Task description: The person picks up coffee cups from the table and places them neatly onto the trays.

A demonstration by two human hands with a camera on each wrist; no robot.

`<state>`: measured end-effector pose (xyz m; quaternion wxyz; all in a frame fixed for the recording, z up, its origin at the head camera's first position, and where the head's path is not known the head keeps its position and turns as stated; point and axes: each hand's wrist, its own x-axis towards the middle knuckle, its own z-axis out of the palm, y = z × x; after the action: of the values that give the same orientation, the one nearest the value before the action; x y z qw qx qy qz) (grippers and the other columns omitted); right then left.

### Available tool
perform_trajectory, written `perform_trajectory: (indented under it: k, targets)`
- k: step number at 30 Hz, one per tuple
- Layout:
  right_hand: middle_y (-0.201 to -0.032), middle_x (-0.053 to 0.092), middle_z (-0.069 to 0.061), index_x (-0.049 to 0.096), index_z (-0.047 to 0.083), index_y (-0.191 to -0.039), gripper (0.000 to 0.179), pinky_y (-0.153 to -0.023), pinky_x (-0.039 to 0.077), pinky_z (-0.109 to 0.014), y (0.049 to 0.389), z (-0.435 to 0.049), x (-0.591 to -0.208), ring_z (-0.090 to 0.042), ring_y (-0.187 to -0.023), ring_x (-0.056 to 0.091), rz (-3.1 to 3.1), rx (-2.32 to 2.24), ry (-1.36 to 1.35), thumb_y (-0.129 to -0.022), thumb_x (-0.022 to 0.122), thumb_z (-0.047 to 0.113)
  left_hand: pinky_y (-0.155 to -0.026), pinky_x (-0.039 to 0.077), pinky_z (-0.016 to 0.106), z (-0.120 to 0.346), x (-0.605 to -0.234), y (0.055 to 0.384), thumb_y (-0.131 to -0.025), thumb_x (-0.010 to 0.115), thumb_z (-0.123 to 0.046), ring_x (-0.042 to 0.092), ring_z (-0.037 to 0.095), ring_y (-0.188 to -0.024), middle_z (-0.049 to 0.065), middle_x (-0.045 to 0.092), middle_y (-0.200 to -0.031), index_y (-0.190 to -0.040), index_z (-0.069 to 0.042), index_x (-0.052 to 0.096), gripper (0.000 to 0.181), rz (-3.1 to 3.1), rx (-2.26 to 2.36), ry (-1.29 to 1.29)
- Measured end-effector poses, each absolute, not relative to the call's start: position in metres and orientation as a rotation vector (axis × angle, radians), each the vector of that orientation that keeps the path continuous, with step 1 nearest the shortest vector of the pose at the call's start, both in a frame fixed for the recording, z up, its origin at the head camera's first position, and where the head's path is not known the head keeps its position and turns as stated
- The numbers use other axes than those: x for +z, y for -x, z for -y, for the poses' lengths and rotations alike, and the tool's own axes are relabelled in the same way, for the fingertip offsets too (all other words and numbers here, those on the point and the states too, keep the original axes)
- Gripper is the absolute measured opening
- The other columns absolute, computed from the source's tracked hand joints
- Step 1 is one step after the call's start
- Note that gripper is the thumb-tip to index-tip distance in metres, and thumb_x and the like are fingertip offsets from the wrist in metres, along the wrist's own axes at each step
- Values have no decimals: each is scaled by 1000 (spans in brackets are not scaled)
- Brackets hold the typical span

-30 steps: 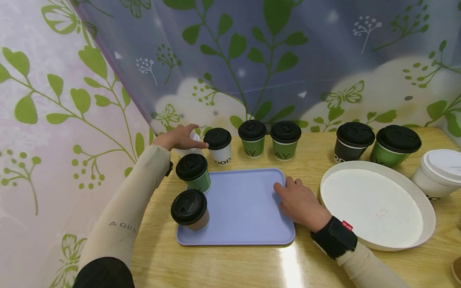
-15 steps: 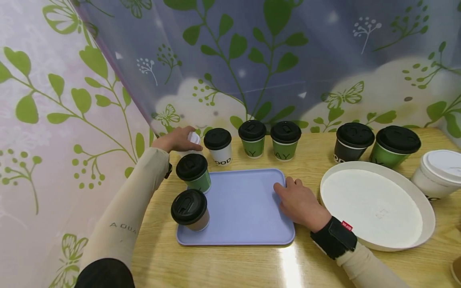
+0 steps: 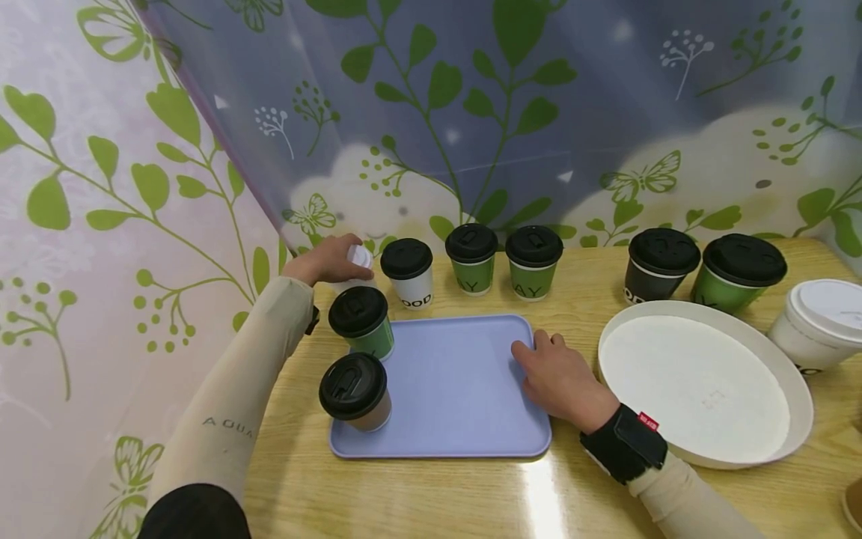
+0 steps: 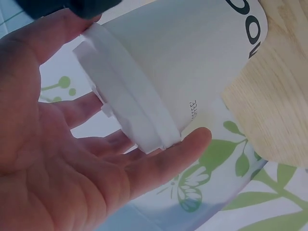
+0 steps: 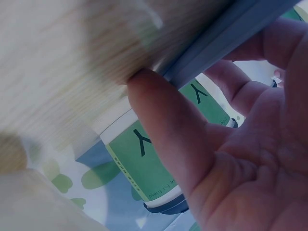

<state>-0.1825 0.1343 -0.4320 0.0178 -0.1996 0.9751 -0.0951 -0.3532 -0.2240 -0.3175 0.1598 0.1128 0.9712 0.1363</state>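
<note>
At the back left, my left hand (image 3: 330, 260) grips a white paper cup (image 4: 192, 53) by its white lid (image 4: 125, 91), fingers and thumb around the lid's edge. In the head view the hand hides much of that cup. My right hand (image 3: 562, 382) holds the right rim of a lavender tray (image 3: 465, 389), thumb on one side and fingers on the other. On the tray's left side stand a brown cup (image 3: 357, 393) with a black lid and, behind it, a green cup (image 3: 364, 322), also black-lidded.
A white cup with a black lid (image 3: 407, 273) and two green cups (image 3: 471, 258) line the back. To the right lies a round white tray (image 3: 700, 389), with a black cup (image 3: 660, 266), a green cup (image 3: 737, 273) and a white-lidded cup (image 3: 821, 322) around it. A patterned curtain (image 3: 431, 112) hangs behind.
My left hand's fingers, spread above the white cup a second ago, have drawn in around its lid. The right hand and the tray have stayed still.
</note>
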Motion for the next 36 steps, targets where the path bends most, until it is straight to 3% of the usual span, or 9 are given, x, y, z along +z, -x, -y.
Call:
perform_trajectory:
  k: [6, 12, 26, 36]
  targets:
    - [-100, 54, -21, 61, 7, -118, 22, -59, 46, -42, 182, -134, -431, -32, -81, 49, -3029, -288, 618, -96, 66, 9, -92, 47, 53, 228, -312, 352, -96, 69, -32, 55, 39, -110, 28, 51, -136, -156, -1, 37, 75, -2833, 443, -341]
    - [-101, 54, -21, 61, 7, -117, 21, -59, 46, -42, 183, -133, -432, -33, -81, 49, -3033, -288, 622, -97, 65, 9, -97, 46, 59, 228, -301, 346, -94, 68, -40, 50, 45, -123, 29, 46, -144, -153, -5, 42, 74, -2940, 450, -267]
    - [-98, 53, -21, 60, 7, -115, 20, -57, 46, -42, 182, -133, -434, -32, -79, 48, -3050, -283, 635, -95, 65, 9, -82, 52, 60, 231, -279, 323, -87, 71, -49, 51, 46, -111, 31, 46, -134, -145, -11, 52, 71, -3139, 628, -133]
    - [-97, 52, -20, 60, 6, -115, 21, -57, 46, -43, 182, -134, -434, -32, -78, 48, -3061, -280, 639, -95, 65, 8, -81, 52, 58, 225, -260, 300, -86, 70, -48, 50, 44, -112, 29, 46, -135, -145, -13, 53, 70, -3187, 710, -127]
